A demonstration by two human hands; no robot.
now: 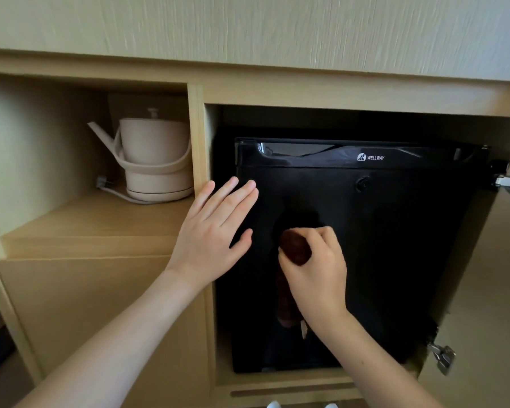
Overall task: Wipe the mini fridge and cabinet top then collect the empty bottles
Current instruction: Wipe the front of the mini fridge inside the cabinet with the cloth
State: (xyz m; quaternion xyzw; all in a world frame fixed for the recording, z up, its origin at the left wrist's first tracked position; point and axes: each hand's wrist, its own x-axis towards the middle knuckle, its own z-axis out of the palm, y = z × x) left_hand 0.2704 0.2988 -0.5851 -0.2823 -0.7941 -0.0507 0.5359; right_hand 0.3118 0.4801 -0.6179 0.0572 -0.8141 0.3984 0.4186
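The right hand [314,260] is clamped on a dark cloth [295,251] pressed to the black mini fridge [395,245] door inside the cabinet [277,89]; the left hand [212,240] lies flat, fingers apart, on the door's left edge.

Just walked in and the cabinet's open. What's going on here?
A person is wiping the black mini fridge in the cabinet. The right hand holds a dark reddish cloth bunched against the closed fridge door, while the left hand lies flat and open at the door's left edge. A beige kettle stands on the shelf to the left. No bottles are in view.
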